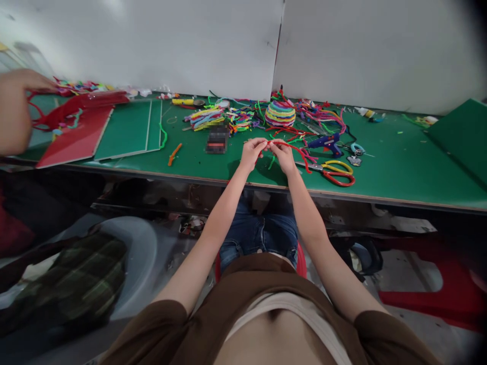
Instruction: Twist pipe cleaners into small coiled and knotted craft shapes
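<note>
Both my hands meet above the front of the green table, pinching a red pipe cleaner (298,148). My left hand (251,153) is closed with its fingertips on one stretch of it. Close beside it, my right hand (282,153) grips the same pipe cleaner, whose free end curves out to the right and down. A green pipe cleaner (271,163) pokes out below, between the hands; I cannot tell whether it is attached. Scissors with yellow and red handles (337,171) lie just right of my right hand. Behind them is a blue glue gun (326,144).
Bundles of coloured pipe cleaners (207,117) and a striped, rounded pipe-cleaner piece (280,113) stand at the back of the green table (411,162). A dark, blurred-out object (217,139) and an orange piece (175,154) lie to the left. Another person's arm (15,111) reaches in at far left.
</note>
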The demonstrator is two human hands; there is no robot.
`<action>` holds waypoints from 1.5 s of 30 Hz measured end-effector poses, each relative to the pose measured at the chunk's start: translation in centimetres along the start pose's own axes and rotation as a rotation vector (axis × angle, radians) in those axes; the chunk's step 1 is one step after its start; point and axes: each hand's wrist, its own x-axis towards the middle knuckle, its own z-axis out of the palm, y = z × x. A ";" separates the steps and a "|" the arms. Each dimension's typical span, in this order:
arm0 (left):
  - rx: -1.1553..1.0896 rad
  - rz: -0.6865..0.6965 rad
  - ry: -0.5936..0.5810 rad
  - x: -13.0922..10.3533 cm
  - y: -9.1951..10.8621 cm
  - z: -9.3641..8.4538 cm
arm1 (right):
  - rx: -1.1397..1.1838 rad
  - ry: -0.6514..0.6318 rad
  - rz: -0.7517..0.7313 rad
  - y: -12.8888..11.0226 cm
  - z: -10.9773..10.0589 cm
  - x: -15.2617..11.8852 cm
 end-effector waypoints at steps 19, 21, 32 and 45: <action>0.842 0.589 -0.065 -1.0 0.4 -1.8 | 0.287 -0.116 0.218 -1.4 -0.1 -0.4; 0.846 0.586 -0.031 -1.0 0.3 -1.6 | 0.248 -0.084 0.194 -1.2 0.0 -0.3; 0.865 0.560 0.040 -1.1 0.2 -1.1 | 0.178 0.040 0.181 -0.3 0.4 0.2; 0.283 -0.179 -0.268 -0.9 5.2 -2.3 | -0.365 -0.279 -0.338 -5.6 -1.6 -0.6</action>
